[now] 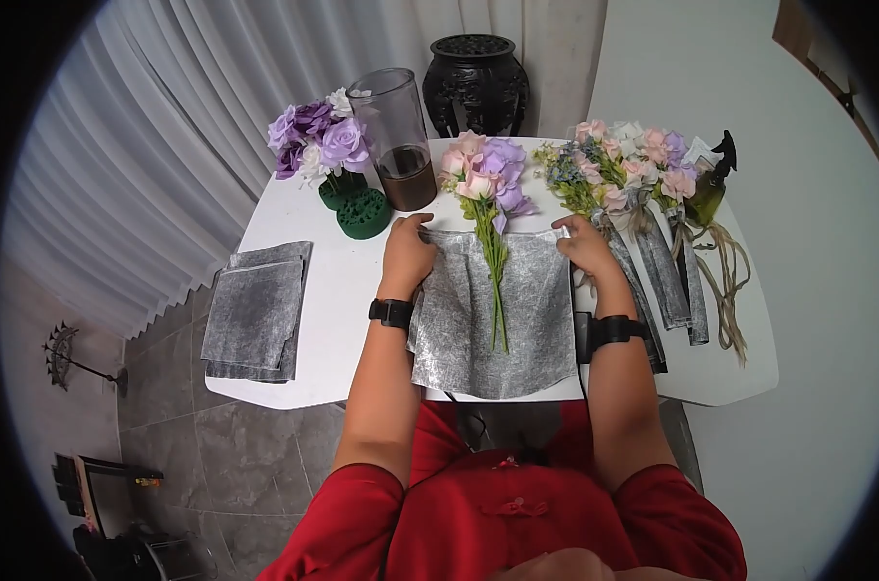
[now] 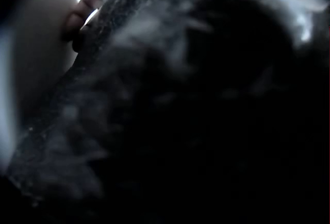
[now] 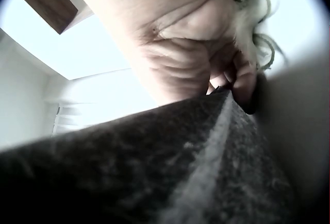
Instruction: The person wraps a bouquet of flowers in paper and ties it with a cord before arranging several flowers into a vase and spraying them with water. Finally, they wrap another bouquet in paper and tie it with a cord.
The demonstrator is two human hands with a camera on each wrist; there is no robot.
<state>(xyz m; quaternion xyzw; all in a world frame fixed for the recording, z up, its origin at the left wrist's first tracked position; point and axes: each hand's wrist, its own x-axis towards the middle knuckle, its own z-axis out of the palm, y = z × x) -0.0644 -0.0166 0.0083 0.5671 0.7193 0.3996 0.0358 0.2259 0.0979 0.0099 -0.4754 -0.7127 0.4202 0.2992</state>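
Observation:
A silvery grey wrapping sheet (image 1: pixel 454 329) spreads toward the table's front edge. On it lies a small bunch of artificial flowers (image 1: pixel 482 174), pink and lilac roses at the top, green stems running down the middle. My left hand (image 1: pixel 407 256) holds the sheet's upper left edge; in the dark left wrist view the fingers (image 2: pixel 77 22) show at the sheet's border. At the upper right corner my right hand (image 1: pixel 588 251) pinches the sheet between thumb and fingers. The right wrist view shows curled fingers (image 3: pixel 244 82) at the peak of a fold.
Stacked grey sheets (image 1: pixel 255 315) lie at the left. Purple flowers in green foam (image 1: pixel 364 213) stand beside a tall glass vase (image 1: pixel 405 145). Wrapped bouquets (image 1: pixel 661 261) with raffia ties (image 1: pixel 728 281) and a spray bottle (image 1: pixel 708 198) are at the right. A black stool (image 1: pixel 475 87) stands behind.

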